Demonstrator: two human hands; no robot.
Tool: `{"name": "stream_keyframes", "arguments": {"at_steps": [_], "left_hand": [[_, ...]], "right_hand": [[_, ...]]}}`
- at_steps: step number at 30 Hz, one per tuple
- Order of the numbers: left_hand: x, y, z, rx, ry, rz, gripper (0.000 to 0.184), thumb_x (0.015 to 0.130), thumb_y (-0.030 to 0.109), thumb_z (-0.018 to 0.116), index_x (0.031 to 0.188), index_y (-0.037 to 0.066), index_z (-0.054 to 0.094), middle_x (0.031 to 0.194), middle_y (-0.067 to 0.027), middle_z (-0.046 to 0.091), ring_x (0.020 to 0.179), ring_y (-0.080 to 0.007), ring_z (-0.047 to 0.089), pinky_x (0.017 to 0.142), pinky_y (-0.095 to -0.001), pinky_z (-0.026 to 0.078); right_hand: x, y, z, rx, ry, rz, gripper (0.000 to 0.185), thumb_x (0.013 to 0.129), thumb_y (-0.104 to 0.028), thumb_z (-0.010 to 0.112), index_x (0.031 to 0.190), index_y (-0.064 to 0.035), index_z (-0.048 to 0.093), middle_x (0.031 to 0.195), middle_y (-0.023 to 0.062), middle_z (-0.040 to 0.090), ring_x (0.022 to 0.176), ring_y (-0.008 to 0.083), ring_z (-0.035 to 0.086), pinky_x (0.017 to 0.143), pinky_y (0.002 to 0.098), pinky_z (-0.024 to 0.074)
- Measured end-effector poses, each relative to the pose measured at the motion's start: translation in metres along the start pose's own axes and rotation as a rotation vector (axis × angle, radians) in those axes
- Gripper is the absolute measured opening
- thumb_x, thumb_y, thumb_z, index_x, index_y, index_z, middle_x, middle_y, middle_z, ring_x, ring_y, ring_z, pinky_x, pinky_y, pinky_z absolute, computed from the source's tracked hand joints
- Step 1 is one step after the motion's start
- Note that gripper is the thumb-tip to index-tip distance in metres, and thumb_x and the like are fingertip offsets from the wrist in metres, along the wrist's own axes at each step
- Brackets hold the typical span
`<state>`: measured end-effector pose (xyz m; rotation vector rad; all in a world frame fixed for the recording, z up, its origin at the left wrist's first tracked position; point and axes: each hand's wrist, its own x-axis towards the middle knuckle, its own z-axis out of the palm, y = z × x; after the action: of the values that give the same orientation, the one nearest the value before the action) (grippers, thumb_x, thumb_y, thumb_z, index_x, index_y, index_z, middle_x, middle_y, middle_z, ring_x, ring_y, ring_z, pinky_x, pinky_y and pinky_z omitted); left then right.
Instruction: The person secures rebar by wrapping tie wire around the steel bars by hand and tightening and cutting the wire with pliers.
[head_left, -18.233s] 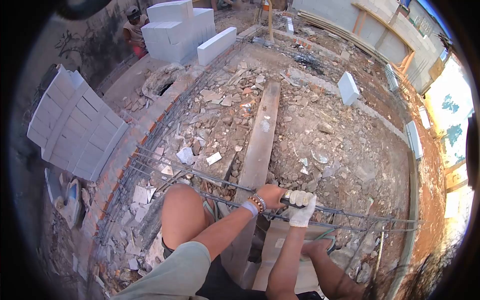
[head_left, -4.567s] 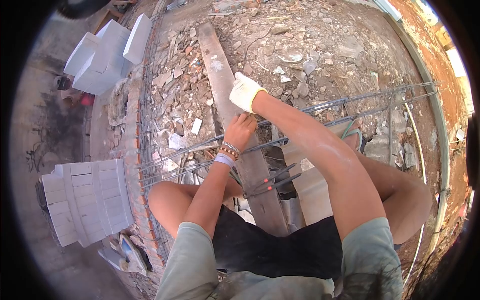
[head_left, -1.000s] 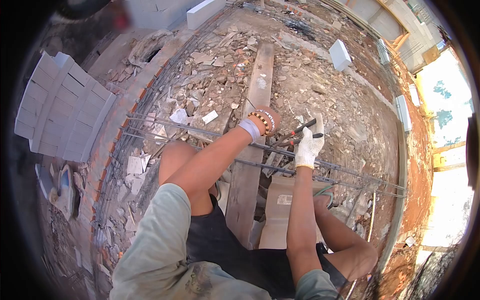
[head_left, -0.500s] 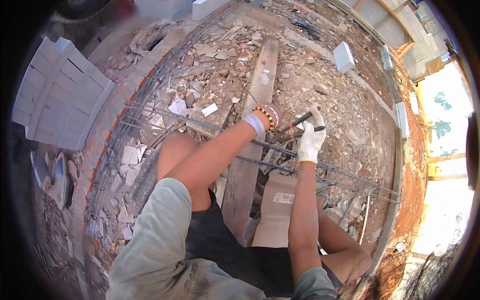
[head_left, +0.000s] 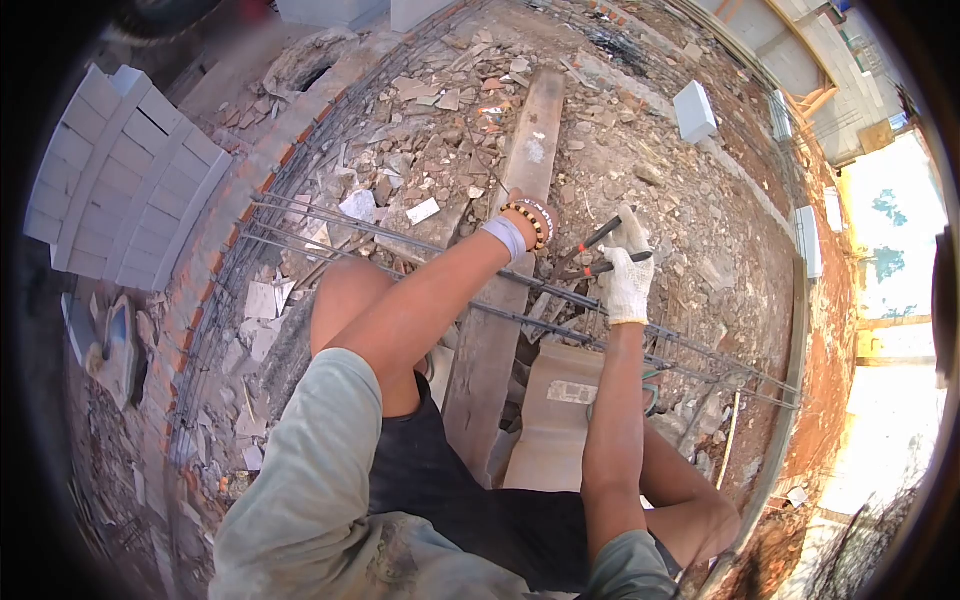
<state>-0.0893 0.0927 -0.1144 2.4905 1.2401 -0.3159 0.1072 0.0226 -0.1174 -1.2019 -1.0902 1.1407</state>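
Observation:
In my white-gloved right hand (head_left: pixel 630 265) is a pair of pincers (head_left: pixel 600 237) with dark, orange-marked handles. The handles stand apart, and the jaws point left toward the steel bars. My bare left hand (head_left: pixel 530 212), with beaded bracelets and a pale wristband, is just beyond the bars, left of the pincers. Its fingers are hidden behind the wrist, so whatever they hold does not show. Long parallel steel rebars (head_left: pixel 570 296) run across in front of my knees, beneath both forearms.
A wooden plank (head_left: pixel 537 135) lies lengthwise over broken rubble (head_left: pixel 430 165). Stacked pale blocks (head_left: pixel 130 180) stand at left beyond a brick edge. A single pale block (head_left: pixel 694 112) rests at upper right. A brown sheet (head_left: pixel 550 420) lies between my legs.
My left hand has shifted slightly left and away from the pincers. The pincers' handles look spread a little wider in my right hand, which stays nearly in place.

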Motion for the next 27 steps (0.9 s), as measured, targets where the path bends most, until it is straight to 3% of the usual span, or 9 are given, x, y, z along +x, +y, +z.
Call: {"name": "stream_keyframes", "arguments": {"at_steps": [6, 9, 10, 18, 21, 25, 27], "left_hand": [[-0.001, -0.001, -0.004, 0.032, -0.026, -0.017, 0.019, 0.087, 0.014, 0.063, 0.1, 0.007, 0.076, 0.101, -0.0138, 0.075, 0.1, -0.033, 0.07, 0.091, -0.0551, 0.045], [-0.003, 0.003, -0.004, 0.018, -0.006, -0.004, 0.019, 0.087, 0.014, 0.062, 0.1, 0.007, 0.075, 0.101, -0.0132, 0.075, 0.1, -0.0329, 0.07, 0.092, -0.054, 0.046], [-0.003, 0.003, -0.004, 0.02, -0.02, -0.002, 0.019, 0.087, 0.013, 0.062, 0.1, 0.007, 0.075, 0.101, -0.0136, 0.075, 0.099, -0.0328, 0.071, 0.092, -0.0535, 0.046], [0.004, 0.003, -0.002, -0.009, 0.001, 0.0, 0.018, 0.086, 0.014, 0.064, 0.097, 0.006, 0.076, 0.098, -0.0137, 0.075, 0.094, -0.0326, 0.072, 0.087, -0.0513, 0.047], [0.004, 0.002, -0.002, 0.009, 0.006, -0.012, 0.018, 0.086, 0.014, 0.064, 0.097, 0.007, 0.076, 0.099, -0.0136, 0.075, 0.095, -0.0322, 0.072, 0.086, -0.0511, 0.048], [0.005, 0.002, -0.004, -0.013, -0.007, 0.002, 0.018, 0.085, 0.013, 0.065, 0.098, 0.007, 0.076, 0.099, -0.0129, 0.075, 0.095, -0.0307, 0.072, 0.086, -0.0502, 0.047], [0.003, 0.002, -0.006, 0.009, -0.011, 0.004, 0.018, 0.085, 0.013, 0.066, 0.099, 0.008, 0.076, 0.099, -0.0124, 0.075, 0.096, -0.03, 0.071, 0.087, -0.05, 0.047]], "right_hand": [[-0.003, -0.009, -0.001, 0.049, -0.003, 0.11, 0.07, 0.077, 0.011, 0.047, 0.145, -0.0026, 0.047, 0.141, 0.0152, 0.055, 0.122, 0.024, 0.058, 0.086, 0.0306, 0.0539], [0.0, 0.003, 0.0, 0.059, 0.076, -0.057, 0.069, 0.078, 0.01, 0.047, 0.145, -0.0025, 0.047, 0.14, 0.015, 0.056, 0.118, 0.0222, 0.059, 0.088, 0.031, 0.0525], [-0.004, -0.002, 0.008, 0.114, 0.096, -0.062, 0.072, 0.075, 0.011, 0.045, 0.146, 0.0003, 0.044, 0.142, 0.0217, 0.051, 0.135, 0.0311, 0.049, 0.111, 0.0386, 0.0401], [-0.009, -0.011, 0.001, 0.318, 0.156, 0.004, 0.078, 0.071, 0.011, 0.046, 0.148, -0.0007, 0.041, 0.141, 0.0225, 0.05, 0.131, 0.0362, 0.051, 0.106, 0.0422, 0.0471], [-0.006, -0.012, -0.001, 0.251, 0.136, -0.116, 0.078, 0.071, 0.009, 0.046, 0.148, -0.0003, 0.041, 0.141, 0.023, 0.049, 0.132, 0.0369, 0.05, 0.106, 0.0428, 0.0476], [-0.01, -0.016, 0.005, 0.24, 0.05, -0.021, 0.077, 0.07, 0.009, 0.045, 0.147, 0.0024, 0.041, 0.142, 0.0233, 0.048, 0.137, 0.0355, 0.045, 0.109, 0.0439, 0.0447], [-0.002, -0.001, 0.002, 0.231, 0.021, -0.092, 0.078, 0.069, 0.011, 0.044, 0.147, 0.0031, 0.041, 0.143, 0.0232, 0.047, 0.137, 0.0347, 0.044, 0.113, 0.0436, 0.0411]]}}
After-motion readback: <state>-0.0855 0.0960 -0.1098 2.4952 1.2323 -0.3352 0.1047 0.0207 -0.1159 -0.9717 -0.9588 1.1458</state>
